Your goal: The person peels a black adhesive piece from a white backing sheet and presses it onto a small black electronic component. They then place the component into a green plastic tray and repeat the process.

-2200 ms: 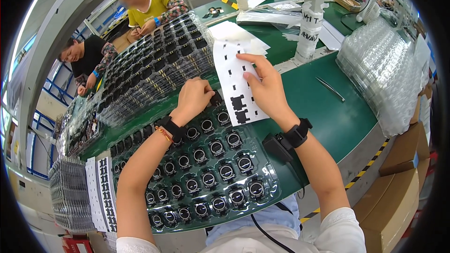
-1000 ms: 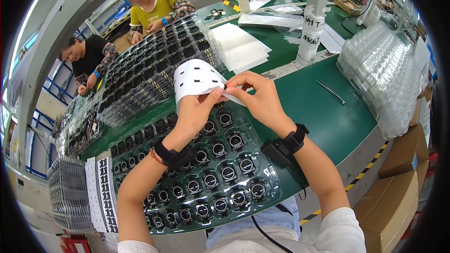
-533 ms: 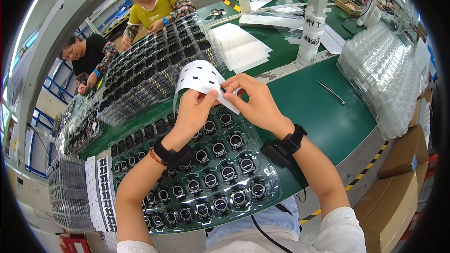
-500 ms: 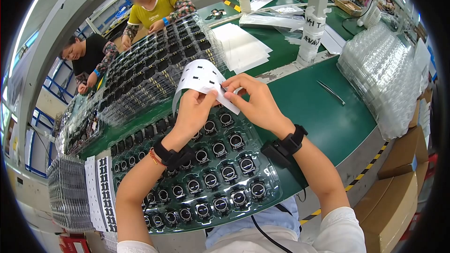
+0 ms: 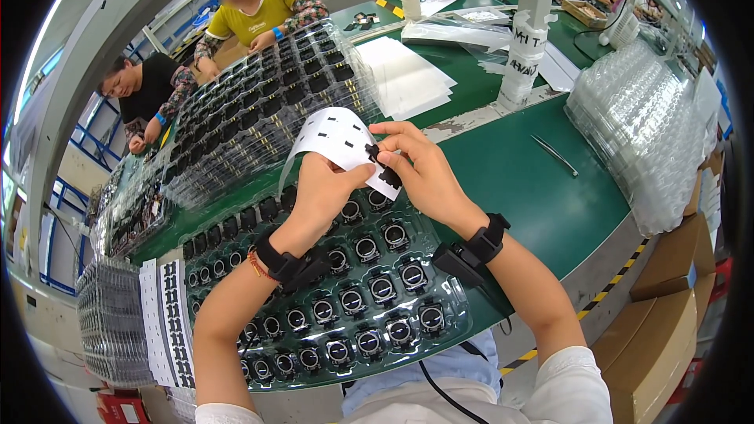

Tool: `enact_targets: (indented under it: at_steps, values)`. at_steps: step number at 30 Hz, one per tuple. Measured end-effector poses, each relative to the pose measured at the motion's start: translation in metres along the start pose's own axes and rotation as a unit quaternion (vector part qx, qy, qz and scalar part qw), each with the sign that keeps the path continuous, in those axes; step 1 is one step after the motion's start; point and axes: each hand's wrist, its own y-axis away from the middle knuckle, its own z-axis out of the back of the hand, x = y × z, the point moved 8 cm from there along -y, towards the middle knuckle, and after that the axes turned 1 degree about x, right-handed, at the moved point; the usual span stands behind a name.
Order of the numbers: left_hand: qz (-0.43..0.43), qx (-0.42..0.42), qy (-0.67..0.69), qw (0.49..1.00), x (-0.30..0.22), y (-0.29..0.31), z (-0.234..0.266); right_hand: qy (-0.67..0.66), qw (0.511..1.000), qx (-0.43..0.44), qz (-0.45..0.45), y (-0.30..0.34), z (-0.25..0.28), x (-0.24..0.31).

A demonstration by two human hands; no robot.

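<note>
My left hand [image 5: 320, 192] is closed on a curled white backing sheet [image 5: 334, 129] dotted with small black marks, its thumb lying on the sheet's lower right part. Black shaped stickers [image 5: 389, 178] show along the sheet's right edge. There the fingers of my right hand [image 5: 426, 175] are pinched on a black sticker; whether it is free of the sheet is hard to see. Beneath both hands lies a clear plastic tray [image 5: 454, 316] holding rows of black square parts with round rings. Black straps with small boxes sit on both my wrists.
Tall stacked clear trays [image 5: 236, 129] of black parts stand at the far left. Tweezers [image 5: 554, 155] lie on the green table at right, near stacked clear blister trays [image 5: 628, 126]. Another sticker sheet [image 5: 159, 330] lies left. A taped post [image 5: 525, 55] rises ahead; co-workers sit beyond.
The sheet's right edge has turned, so black stickers now show by my right fingers. My left thumb has shifted slightly right and down. A co-worker's hand at the tall stack has moved.
</note>
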Motion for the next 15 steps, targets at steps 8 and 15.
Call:
enact_targets:
  at_steps: [8,15]
  values:
    - [0.012,-0.027,0.013,0.999,0.01,-0.002,0.004,-0.001,0.999,-0.002,-0.039,0.002,-0.001,0.0]
    - [-0.085,-0.068,-0.049,0.993,0.004,0.002,0.004,-0.058,0.996,-0.019,-0.066,0.005,-0.004,-0.009]
